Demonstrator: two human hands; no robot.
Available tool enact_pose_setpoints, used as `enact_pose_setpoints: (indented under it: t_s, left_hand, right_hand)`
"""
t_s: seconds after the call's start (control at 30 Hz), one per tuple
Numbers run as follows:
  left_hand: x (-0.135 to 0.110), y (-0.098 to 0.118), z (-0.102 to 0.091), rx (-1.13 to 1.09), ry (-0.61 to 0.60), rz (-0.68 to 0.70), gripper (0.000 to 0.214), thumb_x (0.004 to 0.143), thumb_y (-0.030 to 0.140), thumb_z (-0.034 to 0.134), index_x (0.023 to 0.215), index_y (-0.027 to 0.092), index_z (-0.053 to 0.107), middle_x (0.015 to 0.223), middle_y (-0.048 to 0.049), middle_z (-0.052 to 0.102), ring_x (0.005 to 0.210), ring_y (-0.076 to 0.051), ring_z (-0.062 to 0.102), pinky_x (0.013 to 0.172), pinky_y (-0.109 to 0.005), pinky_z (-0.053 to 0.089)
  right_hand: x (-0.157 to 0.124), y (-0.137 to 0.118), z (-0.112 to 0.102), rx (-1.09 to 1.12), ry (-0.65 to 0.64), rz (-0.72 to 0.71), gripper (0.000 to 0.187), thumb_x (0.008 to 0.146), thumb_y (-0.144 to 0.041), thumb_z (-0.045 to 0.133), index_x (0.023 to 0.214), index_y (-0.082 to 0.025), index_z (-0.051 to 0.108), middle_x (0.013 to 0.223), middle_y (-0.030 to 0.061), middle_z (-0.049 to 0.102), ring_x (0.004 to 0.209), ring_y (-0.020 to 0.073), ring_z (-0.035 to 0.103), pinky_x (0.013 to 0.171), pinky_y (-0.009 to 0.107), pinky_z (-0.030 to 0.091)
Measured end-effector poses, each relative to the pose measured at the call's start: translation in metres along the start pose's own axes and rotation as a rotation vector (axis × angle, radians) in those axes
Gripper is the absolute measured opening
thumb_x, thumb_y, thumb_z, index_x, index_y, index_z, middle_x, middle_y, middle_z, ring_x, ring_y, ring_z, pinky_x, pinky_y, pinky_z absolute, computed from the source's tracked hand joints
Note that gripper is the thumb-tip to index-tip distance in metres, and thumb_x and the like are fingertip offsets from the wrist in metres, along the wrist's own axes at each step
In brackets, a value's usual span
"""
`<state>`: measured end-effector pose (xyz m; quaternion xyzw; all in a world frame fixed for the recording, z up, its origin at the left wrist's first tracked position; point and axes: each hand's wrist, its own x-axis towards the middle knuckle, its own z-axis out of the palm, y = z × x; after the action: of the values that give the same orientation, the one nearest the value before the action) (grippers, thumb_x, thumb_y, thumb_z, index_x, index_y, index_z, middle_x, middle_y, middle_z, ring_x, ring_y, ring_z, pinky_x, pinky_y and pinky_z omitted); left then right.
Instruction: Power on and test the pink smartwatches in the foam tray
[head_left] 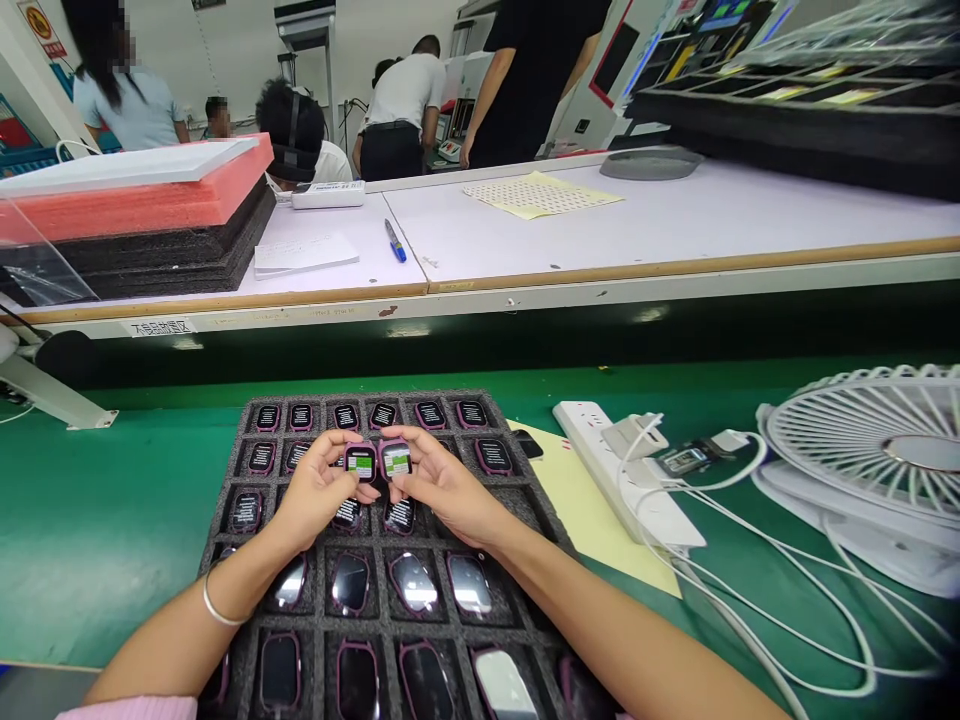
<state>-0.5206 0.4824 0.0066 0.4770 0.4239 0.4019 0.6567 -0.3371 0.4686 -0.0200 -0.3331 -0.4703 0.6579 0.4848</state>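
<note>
A black foam tray [225, 480] lies on the green mat, its pockets filled with several small pink-edged watch bodies. My left hand [315, 495] is closed on one watch body [361, 462] with a lit green and white screen, held just above the tray's middle. Beside it, my right hand [442, 490] is closed on a second lit watch body [396, 459]. The two units are side by side, almost touching. A thin bangle [217, 605] is on my left wrist. The far rows show lit text screens; the near rows are dark and glossy.
A white power strip [600, 450] with plugs and white cables lies right of the tray on a yellow sheet [592, 520]. A white fan [870, 450] stands at the right. Behind is a white bench with a blue pen [395, 241], papers and foam stacks [150, 220]. Several people work beyond.
</note>
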Motion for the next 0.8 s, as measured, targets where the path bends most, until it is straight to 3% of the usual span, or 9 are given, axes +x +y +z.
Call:
enact_pose_setpoints:
  t_s: [0.1, 0.2, 0.4, 0.8]
  left_hand:
    - [-0.0009, 0.001, 0.0, -0.011, 0.007, -0.041, 0.035, 0.078, 0.041, 0.067, 0.101, 0.017, 0.054, 0.091, -0.0016, 0.062, 0.058, -0.017, 0.07, 0.059, -0.031, 0.057]
    - [-0.002, 0.0022, 0.0001, -0.039, 0.001, -0.063, 0.039, 0.08, 0.048, 0.062, 0.102, 0.017, 0.055, 0.084, -0.0007, 0.062, 0.058, -0.019, 0.07, 0.06, -0.033, 0.057]
    - [-0.0025, 0.0031, -0.0007, -0.05, -0.021, -0.063, 0.036, 0.075, 0.038, 0.064, 0.103, 0.017, 0.055, 0.083, 0.0003, 0.063, 0.06, -0.019, 0.071, 0.061, -0.031, 0.057]
    - [-0.0042, 0.0039, 0.0011, -0.032, -0.017, -0.055, 0.037, 0.073, 0.035, 0.07, 0.103, 0.018, 0.056, 0.086, -0.0005, 0.064, 0.061, -0.019, 0.071, 0.063, -0.032, 0.059]
  right_hand:
    - [0.0006, 0.001, 0.0006, 0.043, 0.049, 0.04, 0.032, 0.087, -0.042, 0.069, 0.11, -0.023, 0.056, 0.082, -0.002, 0.059, 0.06, 0.0125, 0.057, 0.062, 0.029, 0.044]
    - [0.0017, 0.001, 0.0006, 0.123, 0.07, 0.098, 0.035, 0.088, -0.05, 0.065, 0.107, -0.023, 0.057, 0.077, -0.0023, 0.059, 0.057, 0.0125, 0.057, 0.059, 0.028, 0.042]
    - [0.0017, -0.0007, 0.0007, 0.058, 0.065, 0.07, 0.039, 0.08, -0.042, 0.076, 0.108, -0.023, 0.057, 0.078, -0.0037, 0.059, 0.06, 0.0124, 0.059, 0.062, 0.028, 0.042]
    - [-0.0004, -0.0024, 0.0024, 0.019, 0.05, 0.016, 0.034, 0.081, -0.036, 0.075, 0.107, -0.023, 0.057, 0.087, -0.0011, 0.06, 0.062, 0.0132, 0.058, 0.063, 0.031, 0.046]
